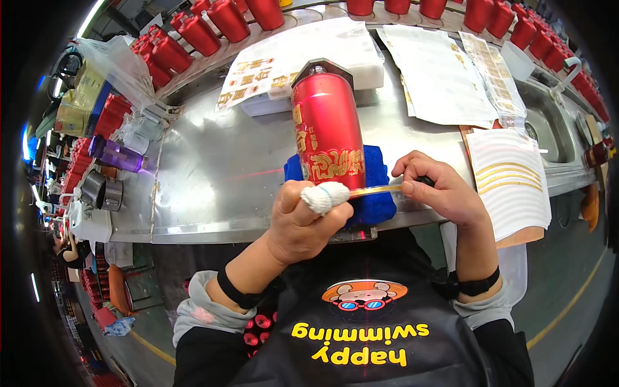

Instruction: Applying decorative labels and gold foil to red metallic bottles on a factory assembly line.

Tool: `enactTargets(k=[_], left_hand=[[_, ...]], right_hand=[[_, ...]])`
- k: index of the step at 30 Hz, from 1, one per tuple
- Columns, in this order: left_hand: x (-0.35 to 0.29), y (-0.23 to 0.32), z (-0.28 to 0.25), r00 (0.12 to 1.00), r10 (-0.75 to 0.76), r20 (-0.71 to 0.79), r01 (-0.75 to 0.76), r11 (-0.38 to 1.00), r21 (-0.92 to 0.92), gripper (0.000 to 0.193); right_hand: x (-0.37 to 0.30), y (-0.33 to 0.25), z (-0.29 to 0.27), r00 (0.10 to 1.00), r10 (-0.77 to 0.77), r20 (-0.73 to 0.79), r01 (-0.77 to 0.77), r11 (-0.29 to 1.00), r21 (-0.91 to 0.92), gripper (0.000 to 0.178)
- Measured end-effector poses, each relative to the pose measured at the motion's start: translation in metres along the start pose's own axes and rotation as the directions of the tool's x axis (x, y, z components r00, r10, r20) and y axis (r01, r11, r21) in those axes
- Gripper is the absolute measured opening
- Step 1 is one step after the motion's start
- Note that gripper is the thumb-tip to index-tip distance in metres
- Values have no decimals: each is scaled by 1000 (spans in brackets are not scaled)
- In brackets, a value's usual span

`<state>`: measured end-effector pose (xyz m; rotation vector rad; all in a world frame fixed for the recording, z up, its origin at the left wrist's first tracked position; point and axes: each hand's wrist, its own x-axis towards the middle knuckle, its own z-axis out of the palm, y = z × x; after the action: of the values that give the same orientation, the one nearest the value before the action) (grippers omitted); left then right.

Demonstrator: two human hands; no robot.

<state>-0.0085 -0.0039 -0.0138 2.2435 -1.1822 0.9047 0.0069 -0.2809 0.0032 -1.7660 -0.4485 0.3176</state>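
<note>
A shiny red bottle [329,122] with gold decoration lies on a folded blue towel [377,205], its dark-collared neck pointing away from me. A narrow gold strip [376,190] stretches between my hands across the bottle's near end. My left hand [298,216] is closed at that end, a white cloth cover [325,197] on one digit, holding the strip's left part against the bottle. Between thumb and fingers, my right hand [442,190] pinches the strip's other end. Something small and black [424,181] shows at the right fingers; I cannot tell what it is.
Right of me, a white backing sheet [509,148] carries several curved gold strips. White and gold-printed sheets [432,77] lie farther back, near a sink [554,122]. Red bottles [225,22] line the back. A purple bottle [116,153] and metal cups [103,190] stand left.
</note>
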Motion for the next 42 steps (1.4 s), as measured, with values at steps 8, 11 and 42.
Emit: enactTargets(k=[8, 11, 42], left_hand=[[-2, -1, 2, 992, -97, -80, 89, 991, -97, 30], [0, -1, 0, 997, -28, -65, 26, 999, -26, 30], [12, -5, -4, 991, 130, 5, -130, 991, -27, 22]], right_hand=[[0, -1, 1, 1000, 24, 16, -25, 998, 55, 18], [2, 1, 1, 999, 36, 21, -37, 998, 55, 18], [12, 2, 17, 1000, -24, 6, 24, 1000, 11, 21]])
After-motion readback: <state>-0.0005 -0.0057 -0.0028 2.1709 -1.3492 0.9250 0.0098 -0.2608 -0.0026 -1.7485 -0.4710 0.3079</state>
